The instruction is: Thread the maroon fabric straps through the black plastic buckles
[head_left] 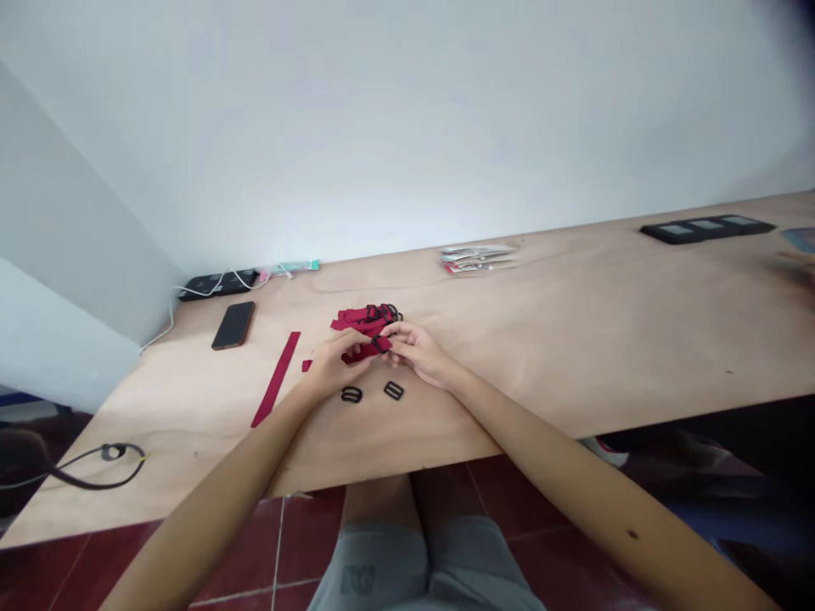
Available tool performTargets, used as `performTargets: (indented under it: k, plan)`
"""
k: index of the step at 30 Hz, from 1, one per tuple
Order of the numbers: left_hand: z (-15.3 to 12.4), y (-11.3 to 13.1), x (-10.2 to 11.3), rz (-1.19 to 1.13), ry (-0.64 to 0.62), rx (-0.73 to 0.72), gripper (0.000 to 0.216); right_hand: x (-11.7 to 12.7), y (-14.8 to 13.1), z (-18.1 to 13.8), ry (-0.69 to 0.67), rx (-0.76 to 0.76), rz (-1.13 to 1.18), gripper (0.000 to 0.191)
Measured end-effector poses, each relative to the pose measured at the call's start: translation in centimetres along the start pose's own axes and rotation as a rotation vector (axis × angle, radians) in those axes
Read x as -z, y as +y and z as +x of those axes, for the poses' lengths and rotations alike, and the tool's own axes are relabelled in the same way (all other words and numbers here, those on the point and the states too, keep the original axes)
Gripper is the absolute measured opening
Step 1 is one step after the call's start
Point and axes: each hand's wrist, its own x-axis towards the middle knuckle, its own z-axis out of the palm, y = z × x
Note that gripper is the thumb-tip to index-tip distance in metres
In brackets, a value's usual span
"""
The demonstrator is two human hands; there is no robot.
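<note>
A red strap (360, 351) runs between my two hands above the wooden table. My left hand (334, 361) is closed around the strap, whose short end sticks out at the left. At the strap's other end is a black slide buckle (380, 344), pinched by the fingers of my right hand (417, 352). Just behind lies a bunch of red straps with black buckles (366, 316). Nearer to me rest two loose black pieces, a hook-like buckle (351, 395) and a slide buckle (394, 390). Left of my hands a single flat red strap (276, 379) lies slanted.
A phone (233, 326), black boxes with a white cable (220, 284) and a small turquoise packet (306, 266) lie at left. Plastic packets (477, 258) sit by the wall. A black tray-like object (706, 228) is far right, near a blurred hand. A dark cable (95, 484) crosses the left corner.
</note>
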Motion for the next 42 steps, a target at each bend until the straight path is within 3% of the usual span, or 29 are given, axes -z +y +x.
performTargets:
  k: [4,11,17,25,37,42]
  plan:
    - [0.0,0.1,-0.2,0.007,0.023,0.012,0.019,-0.3,-0.1,-0.1,0.032,0.085,-0.012,0.041]
    - [0.0,0.2,-0.1,-0.058,-0.014,0.042,0.024,-0.6,-0.4,-0.4,-0.005,0.251,-0.300,0.040]
    - [-0.1,-0.1,-0.3,-0.296,-0.118,0.095,0.049,-0.2,-0.3,-0.3,0.051,0.157,0.023,0.030]
    - [0.1,-0.4,0.1,-0.120,-0.189,0.139,0.038,-0.1,-2.1,-0.4,0.177,0.112,0.324,0.017]
    - [0.3,-0.2,0.1,-0.171,-0.260,0.126,0.037,0.1,-1.0,-0.3,0.130,0.099,0.215,0.031]
    - [0.1,-0.7,0.1,-0.102,-0.156,0.137,0.032,0.1,-0.4,0.0,0.114,0.155,0.020,0.031]
